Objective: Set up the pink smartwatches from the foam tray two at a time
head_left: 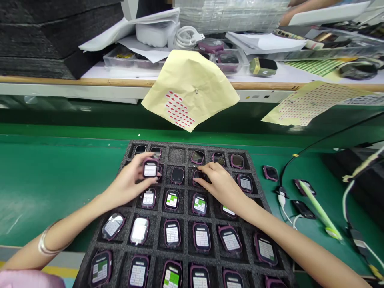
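My left hand (129, 180) is closed on a purple-framed smartwatch body (150, 168), strapless, its screen lit white with a grid. It is raised just above the black foam tray (177, 154), over the tray's upper left part. Farther right, the thumb and fingertips of my right hand (222, 184) are pinched round a dark-screened watch body (198, 178) in a tray pocket. Many similar watch bodies lie in the other pockets. Some screens are dark; others show white grids, and several have green squares, such as the watch (172, 199) near the middle.
Right of the tray lie a loose watch (271, 173), a light green pen-like tool (319, 208) and cables (283, 200). Yellow sticker sheets (192, 88) hang from the shelf edge (117, 83). Above are papers, bins and black foam blocks (45, 40). Another person's arm (309, 8) shows at top right.
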Available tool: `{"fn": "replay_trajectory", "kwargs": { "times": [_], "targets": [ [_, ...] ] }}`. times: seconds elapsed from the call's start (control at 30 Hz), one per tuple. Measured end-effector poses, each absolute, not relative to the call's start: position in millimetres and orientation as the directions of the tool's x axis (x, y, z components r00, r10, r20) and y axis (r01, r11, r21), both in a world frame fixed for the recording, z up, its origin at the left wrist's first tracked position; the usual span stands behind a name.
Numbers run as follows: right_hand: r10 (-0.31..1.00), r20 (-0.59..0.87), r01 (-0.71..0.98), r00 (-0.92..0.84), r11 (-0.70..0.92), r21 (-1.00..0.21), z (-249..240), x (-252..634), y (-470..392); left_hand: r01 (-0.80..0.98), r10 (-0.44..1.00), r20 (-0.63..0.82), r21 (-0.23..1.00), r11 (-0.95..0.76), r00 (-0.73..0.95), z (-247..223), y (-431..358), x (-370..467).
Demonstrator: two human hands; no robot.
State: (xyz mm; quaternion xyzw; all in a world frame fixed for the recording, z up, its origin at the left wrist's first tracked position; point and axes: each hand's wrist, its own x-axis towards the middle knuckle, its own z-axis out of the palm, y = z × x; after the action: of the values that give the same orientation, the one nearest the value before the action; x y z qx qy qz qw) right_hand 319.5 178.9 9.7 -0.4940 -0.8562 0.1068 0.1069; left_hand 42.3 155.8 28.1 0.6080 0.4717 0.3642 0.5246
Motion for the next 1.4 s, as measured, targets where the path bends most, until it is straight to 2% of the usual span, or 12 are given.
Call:
{"fn": "replay_trajectory", "kwargs": {
  "times": [0.13,0.2,0.3,0.4,0.53,0.7,0.8,0.93,1.03,1.13,1.27,1.4],
  "targets": [
    [0.892,0.061,0.77,-0.447,0.419,-0.482,11.5,322.8,178.5,0.581,0.98,0.023,0.802,-0.137,0.199,13.2,166.1,-2.9],
    [0.879,0.063,0.703,-0.473,0.42,-0.574,13.7,322.5,176.3,0.716,0.963,0.033,0.662,-0.221,0.267,6.8,169.5,-16.9],
    [0.868,0.116,0.517,-0.482,0.389,-0.762,20.5,320.0,172.9,0.773,0.906,0.04,0.506,-0.382,0.422,5.3,171.4,-23.2],
    [0.908,0.036,0.275,-0.417,0.164,-0.947,32.6,317.0,172.6,0.809,0.888,0.151,0.367,-0.459,0.435,11.9,171.6,-10.3],
    [0.924,-0.163,0.079,-0.345,-0.144,-0.986,44.4,314.1,176.7,0.842,0.887,0.11,0.282,-0.461,0.449,17.9,173.4,30.5],
    [0.871,-0.298,0.086,-0.391,-0.288,-0.954,40.6,314.4,177.8,0.927,0.933,0.01,0.109,-0.358,0.359,11.2,174.4,71.7],
    [0.854,-0.294,0.061,-0.43,-0.297,-0.953,39.8,317.1,174.2,0.926,0.94,0.018,0.171,-0.338,0.34,4.9,173.9,71.1],
    [0.812,-0.244,-0.072,-0.53,-0.33,-0.941,42.6,318.9,170.3,0.81,0.952,0.056,0.512,-0.286,0.3,-0.1,178.3,57.7],
    [0.809,-0.239,-0.1,-0.537,-0.342,-0.934,41.3,317.9,170.4,0.607,0.963,0.047,0.768,-0.205,0.266,4.5,183.5,53.6],
    [0.826,-0.234,-0.11,-0.513,-0.334,-0.936,37.1,317.4,172.1,0.275,0.964,-0.073,0.961,0.0,0.255,15.4,185.3,56.0],
    [0.83,-0.206,-0.121,-0.519,-0.31,-0.943,34.6,319.8,173.1,-0.189,0.882,-0.255,0.917,0.35,0.397,25.8,180.2,62.8],
    [0.807,-0.187,-0.107,-0.561,-0.294,-0.95,37.4,322.3,171.5,-0.389,0.82,-0.228,0.793,0.469,0.525,28.6,172.5,70.8]
  ]
}}
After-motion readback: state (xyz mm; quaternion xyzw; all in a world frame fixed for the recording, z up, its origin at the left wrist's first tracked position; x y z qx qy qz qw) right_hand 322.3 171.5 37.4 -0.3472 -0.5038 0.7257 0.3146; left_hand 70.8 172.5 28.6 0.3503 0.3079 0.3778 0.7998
